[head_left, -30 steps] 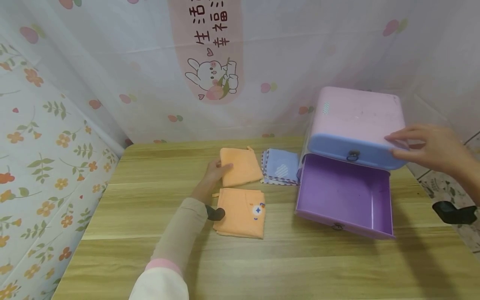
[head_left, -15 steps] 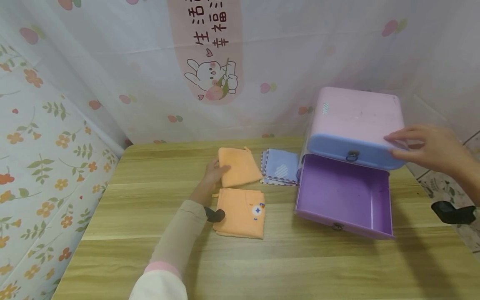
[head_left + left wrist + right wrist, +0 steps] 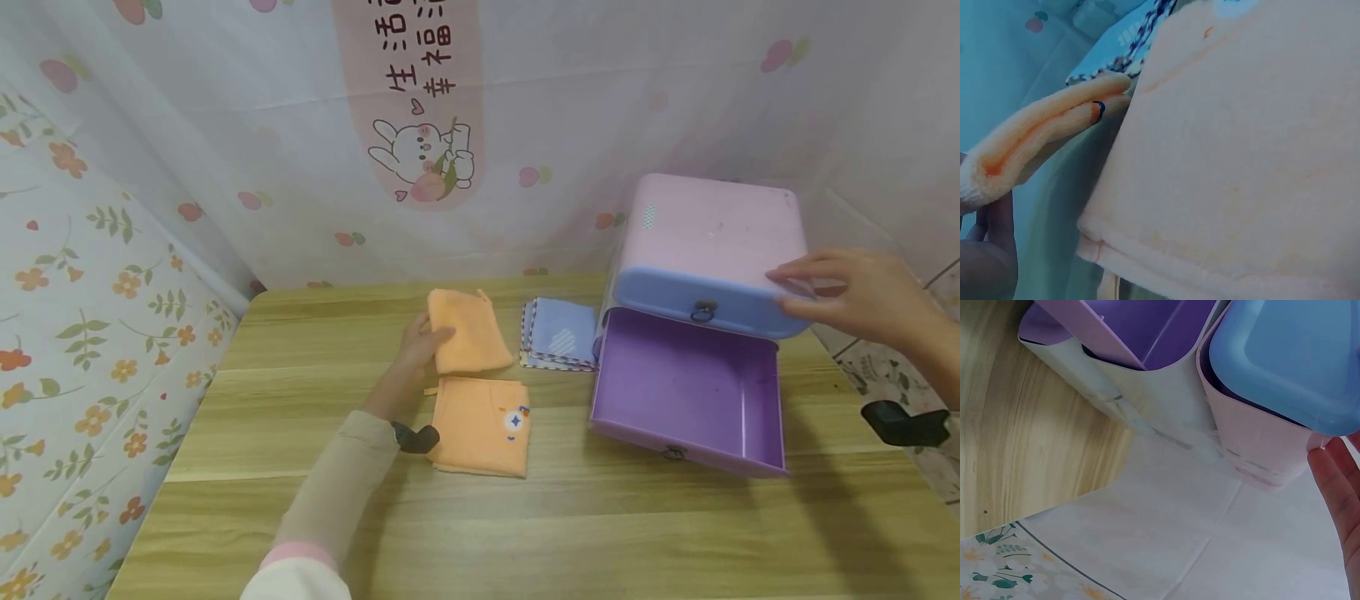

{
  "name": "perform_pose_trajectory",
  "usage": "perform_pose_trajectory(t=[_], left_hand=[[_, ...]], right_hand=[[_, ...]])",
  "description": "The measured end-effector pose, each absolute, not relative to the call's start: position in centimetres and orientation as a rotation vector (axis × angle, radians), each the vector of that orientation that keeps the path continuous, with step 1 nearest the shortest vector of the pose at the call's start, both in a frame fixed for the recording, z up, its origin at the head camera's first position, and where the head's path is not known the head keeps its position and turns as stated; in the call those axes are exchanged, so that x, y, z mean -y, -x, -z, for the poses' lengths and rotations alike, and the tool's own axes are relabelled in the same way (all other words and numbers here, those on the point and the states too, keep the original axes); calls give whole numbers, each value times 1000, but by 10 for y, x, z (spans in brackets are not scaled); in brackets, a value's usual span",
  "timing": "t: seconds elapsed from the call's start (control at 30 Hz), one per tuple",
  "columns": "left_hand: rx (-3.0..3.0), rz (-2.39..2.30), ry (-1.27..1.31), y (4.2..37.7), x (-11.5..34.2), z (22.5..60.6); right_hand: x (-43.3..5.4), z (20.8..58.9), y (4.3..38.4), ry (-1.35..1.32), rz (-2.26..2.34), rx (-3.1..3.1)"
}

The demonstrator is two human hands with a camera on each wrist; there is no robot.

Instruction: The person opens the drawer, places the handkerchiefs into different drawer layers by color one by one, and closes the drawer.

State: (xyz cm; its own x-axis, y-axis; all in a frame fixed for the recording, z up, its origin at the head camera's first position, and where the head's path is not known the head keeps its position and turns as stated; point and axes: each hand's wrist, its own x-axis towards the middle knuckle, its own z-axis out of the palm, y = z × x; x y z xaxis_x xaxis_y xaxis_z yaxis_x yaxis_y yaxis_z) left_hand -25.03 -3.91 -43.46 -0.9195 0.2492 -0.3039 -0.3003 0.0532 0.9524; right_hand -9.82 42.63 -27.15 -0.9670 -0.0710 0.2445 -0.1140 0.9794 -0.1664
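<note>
A: What does the left hand (image 3: 422, 346) have?
B: The far orange cloth (image 3: 471, 333). The thumb lies on top and the other fingers sit underneath, closed to the cloth's own thickness at its left edge.
A: Why there?
B: Probably because a side pinch keeps the folded layers together. That side is raised off the counter (image 3: 251, 417); whether the right edge touches the wood is hard to tell.
A: And the right hand (image 3: 870, 292)?
B: At the box's (image 3: 716, 225) front right corner, its fingers fairly straight and parted. They seem to touch rather than clutch, perhaps steadying the box.
A: The drawers?
B: The blue drawer (image 3: 652, 292) sits above, in or nearly in. The purple drawer (image 3: 693, 383) juts out below, which leaves its inside within reach.
A: The other cloths?
B: The near orange cloth (image 3: 480, 437) lies flat, printed patch up. The blue cloth (image 3: 566, 325) lies just beside the box. Spread like this, each seems easy to pick up singly.
</note>
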Motion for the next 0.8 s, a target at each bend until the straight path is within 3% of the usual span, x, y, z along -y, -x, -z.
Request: perform_pose_trajectory(t=[0.23, 0.8], left_hand=[[-1821, -2001, -125, 244, 36, 426], [-1839, -1928, -177, 223, 29, 377]], right_hand=[[-426, 271, 99, -140, -251, 2883], [-425, 269, 100, -138, -247, 2893]])
